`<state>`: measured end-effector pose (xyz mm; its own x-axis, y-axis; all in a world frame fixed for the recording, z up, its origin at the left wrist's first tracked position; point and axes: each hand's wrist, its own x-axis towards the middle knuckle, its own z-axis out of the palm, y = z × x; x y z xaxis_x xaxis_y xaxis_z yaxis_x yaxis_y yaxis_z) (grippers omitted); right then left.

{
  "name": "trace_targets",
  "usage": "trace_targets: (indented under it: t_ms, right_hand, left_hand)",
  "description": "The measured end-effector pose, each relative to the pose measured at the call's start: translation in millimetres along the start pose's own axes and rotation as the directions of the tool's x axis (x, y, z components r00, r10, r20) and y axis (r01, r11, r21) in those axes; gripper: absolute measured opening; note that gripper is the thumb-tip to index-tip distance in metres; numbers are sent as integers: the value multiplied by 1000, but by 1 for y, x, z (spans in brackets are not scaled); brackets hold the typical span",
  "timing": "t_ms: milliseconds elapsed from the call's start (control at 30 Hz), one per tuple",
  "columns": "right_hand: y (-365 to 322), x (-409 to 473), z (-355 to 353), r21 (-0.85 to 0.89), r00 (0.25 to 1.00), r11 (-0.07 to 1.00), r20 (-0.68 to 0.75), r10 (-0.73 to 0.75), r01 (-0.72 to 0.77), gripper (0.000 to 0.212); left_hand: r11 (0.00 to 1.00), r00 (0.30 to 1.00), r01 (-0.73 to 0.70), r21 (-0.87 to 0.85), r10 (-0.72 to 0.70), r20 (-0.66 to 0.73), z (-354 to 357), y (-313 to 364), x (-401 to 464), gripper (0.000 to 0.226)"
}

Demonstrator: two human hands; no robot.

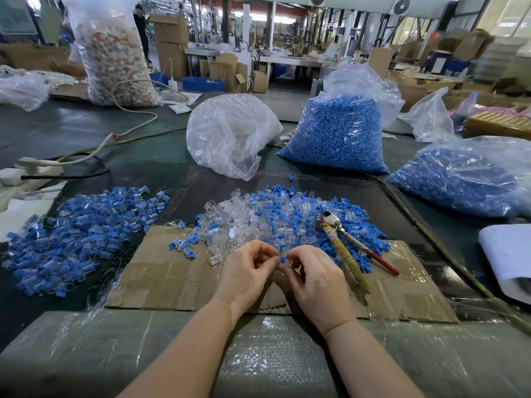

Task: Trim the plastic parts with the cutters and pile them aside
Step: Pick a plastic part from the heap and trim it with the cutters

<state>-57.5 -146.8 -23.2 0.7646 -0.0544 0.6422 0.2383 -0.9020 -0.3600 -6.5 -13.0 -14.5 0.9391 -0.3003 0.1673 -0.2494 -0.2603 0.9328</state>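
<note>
Cardboard (161,271) carries a large unsorted heap (287,216); finished pile (80,225) sits left. Both hands, left hand (247,274) and right hand (313,280), pinch one blue part (282,259) (cutters (347,242) lie unheld); much apparently remains.

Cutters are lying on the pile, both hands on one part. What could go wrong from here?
1. The cutters rest on the loose mixed heap beside the right hand; reaching for them could scatter parts or catch a finger on the blades.
2. Both hands pinch one small blue part, the left hand opposite; it could slip back into the heap.
3. The sorted pile lies near loose strays, so the two could mix.
</note>
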Motion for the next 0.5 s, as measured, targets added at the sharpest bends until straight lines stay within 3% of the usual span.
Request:
trace_targets:
  t_ms: [100,500]
  right_hand:
    - [-2,1,-1,12,1000,1000,12,-22,21,28]
    - [0,1,-2,5,998,999,45,-50,50,18]
  left_hand:
    - [1000,1000,4,-19,-4,9,0,0,0,12]
    - [1000,1000,-11,-8,11,-2,1,-3,1,13]
